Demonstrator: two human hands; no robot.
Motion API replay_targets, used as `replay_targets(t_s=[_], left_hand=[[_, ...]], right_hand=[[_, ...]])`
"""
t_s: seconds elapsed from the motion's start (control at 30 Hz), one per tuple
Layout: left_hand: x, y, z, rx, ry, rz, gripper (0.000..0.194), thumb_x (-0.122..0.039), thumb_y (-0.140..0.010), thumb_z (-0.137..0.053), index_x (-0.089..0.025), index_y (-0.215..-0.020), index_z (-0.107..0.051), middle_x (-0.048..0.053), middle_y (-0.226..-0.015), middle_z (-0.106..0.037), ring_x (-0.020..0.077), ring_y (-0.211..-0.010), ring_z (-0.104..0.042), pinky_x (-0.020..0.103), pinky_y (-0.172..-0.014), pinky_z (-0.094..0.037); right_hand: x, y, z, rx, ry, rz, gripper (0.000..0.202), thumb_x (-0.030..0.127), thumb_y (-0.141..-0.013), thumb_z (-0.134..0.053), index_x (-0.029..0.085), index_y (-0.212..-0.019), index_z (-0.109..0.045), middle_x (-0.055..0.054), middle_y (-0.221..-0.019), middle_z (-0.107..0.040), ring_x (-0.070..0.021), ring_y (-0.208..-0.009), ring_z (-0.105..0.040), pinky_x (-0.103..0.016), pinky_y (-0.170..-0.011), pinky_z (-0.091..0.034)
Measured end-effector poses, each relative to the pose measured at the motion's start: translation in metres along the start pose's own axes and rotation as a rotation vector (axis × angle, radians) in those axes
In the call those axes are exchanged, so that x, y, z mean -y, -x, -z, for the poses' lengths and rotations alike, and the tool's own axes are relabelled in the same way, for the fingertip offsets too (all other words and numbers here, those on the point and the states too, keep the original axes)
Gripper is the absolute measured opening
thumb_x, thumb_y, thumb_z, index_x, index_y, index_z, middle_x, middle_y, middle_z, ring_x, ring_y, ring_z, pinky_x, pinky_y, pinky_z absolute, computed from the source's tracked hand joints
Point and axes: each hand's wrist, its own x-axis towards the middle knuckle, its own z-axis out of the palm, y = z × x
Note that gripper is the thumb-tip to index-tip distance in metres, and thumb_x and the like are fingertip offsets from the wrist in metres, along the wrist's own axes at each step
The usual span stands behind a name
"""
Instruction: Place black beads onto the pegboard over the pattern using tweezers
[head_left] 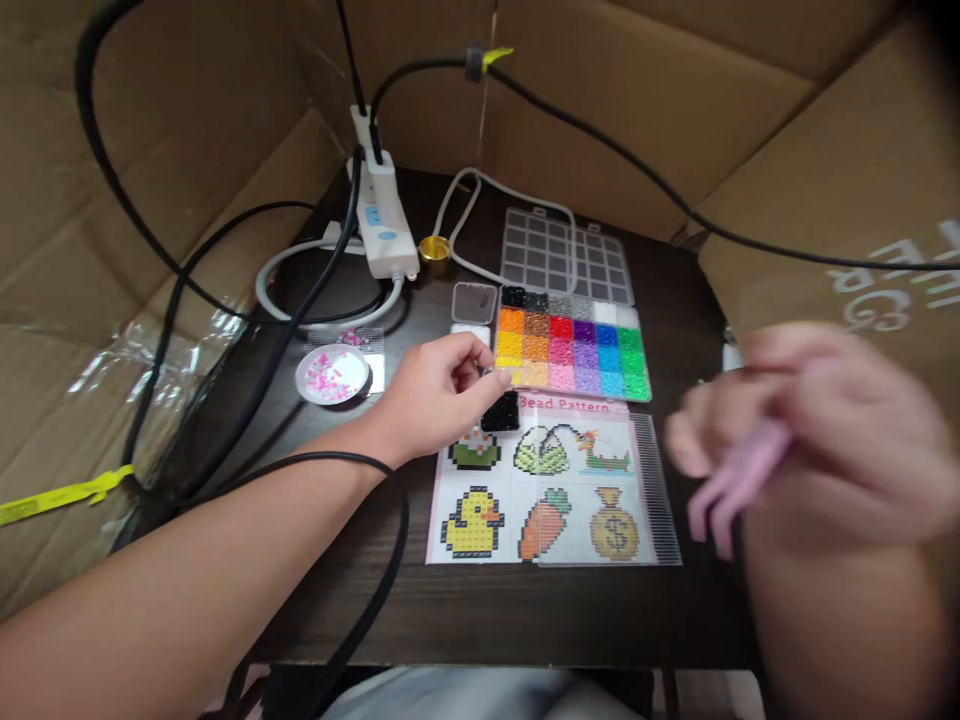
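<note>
My left hand [431, 395] has its thumb and curled fingers closed at the upper edge of a small clear box of black beads [501, 411]. That box overlaps the top of a printed bead pattern sheet [504, 475], which shows a chick, a carrot and other pictures. At the right, blurred and raised nearer the camera, my right hand [840, 430] grips pink tweezers [739, 485] whose two prongs point down. Just beyond the left fingertips lies a divided case of coloured beads [574, 345], its clear lid [566, 250] folded back.
A round white dish [332, 374] of pink and white beads sits left. Behind it stand a white power strip [386, 235] and a gold cup [435, 255]. A black cable [401, 540] crosses over my left forearm. Cardboard walls [645, 90] enclose the dark table [465, 615].
</note>
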Motion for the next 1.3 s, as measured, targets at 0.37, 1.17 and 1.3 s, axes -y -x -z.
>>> replay_targets(t_s=[0.37,1.17,1.3], left_hand=[[0.0,-0.002,0.003,0.034,-0.008,0.05,0.03,-0.048,-0.082,-0.06,-0.018,-0.081,-0.057,-0.001,-0.066,-0.056,0.0107,-0.056,-0.048,0.024,-0.051,-0.038],[-0.003,-0.004,0.002,0.006,-0.024,0.075,0.031,-0.048,-0.081,-0.059,-0.018,-0.079,-0.057,-0.001,-0.064,-0.055,0.0118,-0.057,-0.048,0.024,-0.052,-0.037],[-0.003,-0.003,0.002,0.009,-0.021,0.078,0.03,-0.047,-0.081,-0.06,-0.017,-0.08,-0.057,0.0,-0.066,-0.058,0.0124,-0.058,-0.051,0.025,-0.053,-0.039]], right_hand=[[-0.046,-0.009,-0.018,0.12,-0.44,-0.201,0.014,0.027,-0.091,-0.053,0.023,-0.105,-0.053,0.004,-0.056,-0.059,-0.0097,-0.041,-0.048,-0.026,-0.047,-0.048],[-0.049,-0.014,-0.005,0.154,-0.52,-0.232,0.014,0.034,-0.089,-0.059,0.023,-0.082,-0.055,0.007,-0.045,-0.05,-0.0078,-0.034,-0.035,-0.019,-0.037,-0.041],[-0.047,-0.016,-0.003,0.107,-0.49,-0.231,0.019,0.038,-0.086,-0.062,0.024,-0.076,-0.056,0.009,-0.041,-0.04,-0.0087,-0.035,-0.032,-0.02,-0.036,-0.036]])
